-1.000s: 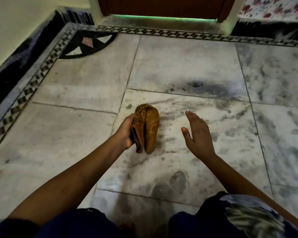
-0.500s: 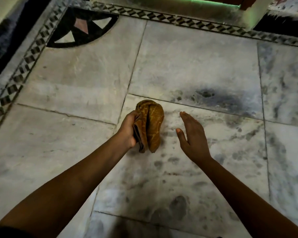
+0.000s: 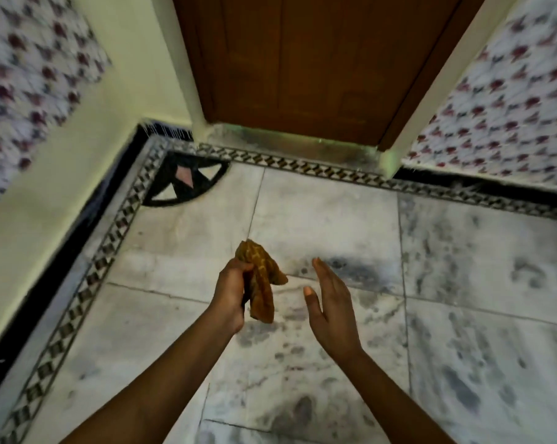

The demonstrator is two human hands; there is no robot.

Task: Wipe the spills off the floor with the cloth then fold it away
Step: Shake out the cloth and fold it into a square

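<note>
Seen from a head camera looking down: the left hand (image 3: 230,294) grips a folded mustard-brown patterned cloth (image 3: 260,281), fingers and thumb curled round its left edge, holding it up off the floor. The right hand (image 3: 330,307) is just beside the cloth but apart from it, palm turned inward, fingers straight and together, holding nothing.

The cloth looks light and soft; its folded layers droop and splay apart at the free ends, so it will likely flop open unless it is pinched across all layers. The best hold seems to be the thick folded edge where the left hand already has it, with the flat right hand pressing the loose side in. Whether it is damp cannot be told.

Counted: one cloth, two hands.

Below them lies a white marble floor (image 3: 319,219) with grey smudges and a dark patch. Beyond it are one patterned border strip (image 3: 303,161), one wooden door (image 3: 303,65) and two floral wall panels.
</note>
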